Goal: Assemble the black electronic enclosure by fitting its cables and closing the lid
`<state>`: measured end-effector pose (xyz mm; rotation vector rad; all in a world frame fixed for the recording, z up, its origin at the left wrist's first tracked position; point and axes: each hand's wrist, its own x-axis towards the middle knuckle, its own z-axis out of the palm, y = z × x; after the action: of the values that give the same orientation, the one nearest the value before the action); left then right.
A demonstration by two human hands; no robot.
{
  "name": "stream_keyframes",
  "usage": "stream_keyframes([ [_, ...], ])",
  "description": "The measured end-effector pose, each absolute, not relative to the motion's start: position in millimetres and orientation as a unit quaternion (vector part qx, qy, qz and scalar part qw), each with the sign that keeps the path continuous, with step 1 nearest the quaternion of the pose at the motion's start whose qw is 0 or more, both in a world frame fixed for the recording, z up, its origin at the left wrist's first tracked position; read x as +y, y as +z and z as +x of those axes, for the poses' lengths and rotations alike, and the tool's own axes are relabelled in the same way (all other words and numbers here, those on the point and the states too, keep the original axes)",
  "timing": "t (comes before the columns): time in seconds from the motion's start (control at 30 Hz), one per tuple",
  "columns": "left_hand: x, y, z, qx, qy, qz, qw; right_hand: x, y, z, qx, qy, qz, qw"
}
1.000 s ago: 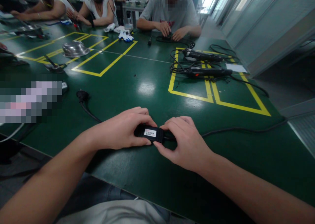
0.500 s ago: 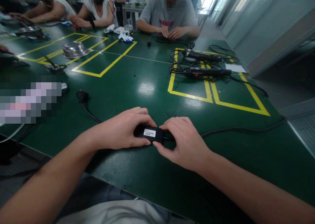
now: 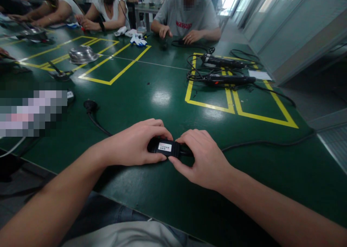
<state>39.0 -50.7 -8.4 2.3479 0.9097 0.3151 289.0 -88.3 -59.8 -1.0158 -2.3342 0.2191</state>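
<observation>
At lower centre of frame: black box [image 3: 166, 148], judged light, rigid and smooth; best gripped by long edges. Clamped there by fingers and thumbs of left hand [image 3: 135, 142] and right hand [image 3: 206, 160]. Extending right: cord [image 3: 284, 145], probably springy.

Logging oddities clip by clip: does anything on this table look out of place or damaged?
The two black tools look untidy: they lie across the yellow tape, with tangled cables spilling past its outline. No damage shows; the black block held by the left hand and right hand looks ordinary.
</observation>
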Motion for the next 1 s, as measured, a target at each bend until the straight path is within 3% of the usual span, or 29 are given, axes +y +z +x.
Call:
stream_keyframes([
  [0.27, -46, -5, 33, 0.352, 0.154, 0.864, 0.325, -92, -56, 288, -0.859, 0.088, -0.403, 0.304],
  [0.5, -30, -25, 28, 0.443, 0.164, 0.867, 0.162, -92, -59, 288, -0.854, 0.095, -0.410, 0.307],
  [0.8, -29, -31, 29, 0.436, 0.166, 0.867, 0.172, -91, -58, 288, -0.868, 0.088, -0.391, 0.295],
  [0.93, -37, -16, 28, 0.453, 0.226, 0.846, 0.166, -92, -57, 288, -0.868, 0.078, -0.390, 0.299],
  [1.0, -42, -6, 27, 0.437, 0.220, 0.845, 0.217, -92, -56, 287, -0.870, 0.079, -0.388, 0.295],
])
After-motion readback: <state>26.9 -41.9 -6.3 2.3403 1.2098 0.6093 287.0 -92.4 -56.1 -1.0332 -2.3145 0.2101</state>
